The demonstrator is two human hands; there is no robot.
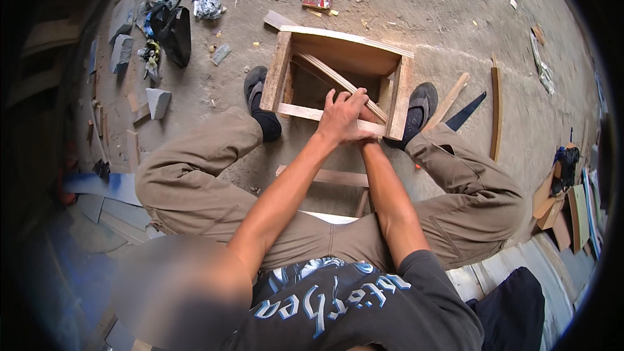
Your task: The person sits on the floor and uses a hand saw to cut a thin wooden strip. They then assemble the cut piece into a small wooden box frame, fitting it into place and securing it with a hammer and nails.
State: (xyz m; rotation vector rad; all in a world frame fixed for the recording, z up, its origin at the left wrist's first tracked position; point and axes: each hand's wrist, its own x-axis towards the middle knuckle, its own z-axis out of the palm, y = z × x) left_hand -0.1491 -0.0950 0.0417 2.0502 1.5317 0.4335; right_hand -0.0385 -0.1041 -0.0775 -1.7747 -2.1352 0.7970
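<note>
A rectangular open wooden frame [277,68] stands on the ground between my feet, with a plywood panel along its far side. A thin wooden strip [328,73] slants across its inside, from upper left down to the lower right corner. My left hand [342,117] is closed over the near rail [300,112], its fingers bent inward beside the slanting strip. Close against it, my right hand [369,131] is at the same rail near the right corner. Most of the right hand's fingers are hidden behind the left hand and the rail.
A hand saw [467,112] and wood strips [496,114] lie right of my right shoe. Concrete chunks [121,52] and a black bag [173,34] lie at left. A red packet [316,0] is beyond the frame. A wooden piece [339,177] sits between my legs.
</note>
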